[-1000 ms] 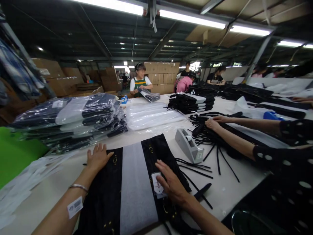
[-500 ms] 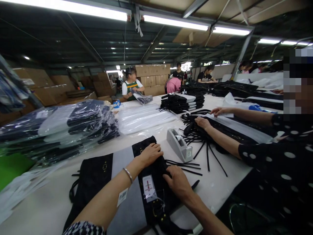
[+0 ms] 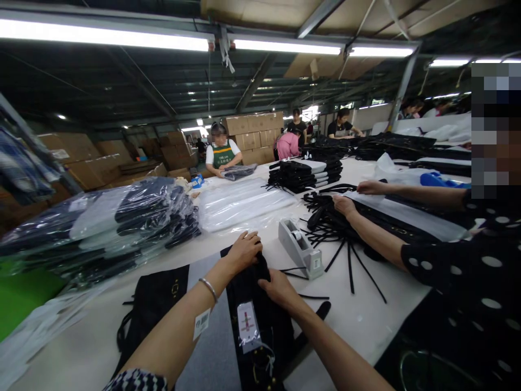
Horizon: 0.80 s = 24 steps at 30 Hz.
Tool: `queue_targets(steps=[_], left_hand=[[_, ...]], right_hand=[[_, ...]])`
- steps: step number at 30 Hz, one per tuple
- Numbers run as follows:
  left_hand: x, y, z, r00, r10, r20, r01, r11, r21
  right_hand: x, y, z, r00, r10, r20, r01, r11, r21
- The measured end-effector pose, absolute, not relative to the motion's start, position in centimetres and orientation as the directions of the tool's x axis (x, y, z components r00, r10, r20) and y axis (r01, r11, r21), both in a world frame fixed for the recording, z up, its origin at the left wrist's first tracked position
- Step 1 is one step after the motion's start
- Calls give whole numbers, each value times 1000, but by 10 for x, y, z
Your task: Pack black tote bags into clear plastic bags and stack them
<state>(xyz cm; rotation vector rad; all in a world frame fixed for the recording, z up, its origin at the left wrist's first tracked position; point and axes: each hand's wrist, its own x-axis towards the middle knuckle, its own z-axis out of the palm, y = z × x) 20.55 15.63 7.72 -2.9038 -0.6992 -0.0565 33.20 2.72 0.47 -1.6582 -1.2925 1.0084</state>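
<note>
The white packing table (image 3: 366, 320) is carrying everything here, and its near edge is running just below the person's forearms. A tall stack of bagged garments (image 3: 122, 222) is sitting at the far left and a flat pile of clear polybags (image 3: 240, 201) is lying beyond the work, well apart from it. To the right a co-worker in a dotted sleeve (image 3: 456, 260) is pressing both hands on a bundle of black straps (image 3: 342, 228), so sideways room on that side is looking tight.

The folded black garment (image 3: 163, 296) with a grey tissue sheet (image 3: 214, 331) laid along it is lying flat in front of the person, its far end near a grey tape dispenser (image 3: 299, 247). It is looking soft, light and limp, likely to sag and slide on the tissue unless it is taken by a folded edge with both hands. A hang tag (image 3: 248, 320) is resting on its right panel.

The left hand (image 3: 244, 251) is curling over the garment's far right corner, fingers bent and gripping the fabric. The right hand (image 3: 280, 288) is pressing on the right edge just beside it, fingers tucked against the cloth; whether they are pinching it I cannot tell.
</note>
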Motion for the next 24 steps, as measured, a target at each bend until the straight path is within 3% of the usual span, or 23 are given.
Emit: queue_targets(steps=[4, 8, 12, 16, 20, 24], left_hand=[[199, 175, 67, 787, 605, 122, 612, -790, -31], [186, 186, 43, 622, 768, 151, 760, -639, 121], [178, 188, 20, 550, 822, 145, 790, -569, 227], [172, 194, 13, 510, 846, 156, 799, -533, 276], [168, 199, 6, 464, 876, 134, 831, -483, 275], [169, 196, -7, 444, 890, 106, 853, -455, 255]], right_hand=[[338, 38, -1, 125, 975, -184, 285, -213, -935], [340, 58, 1, 187, 973, -137, 228, -179, -957], [325, 75, 4, 78, 986, -149, 59, -154, -986], [326, 77, 2, -52, 970, -238, -74, -242, -968], [334, 82, 7, -141, 916, -375, 11, -377, -926], [337, 93, 19, -99, 885, -455, 262, -418, -870]])
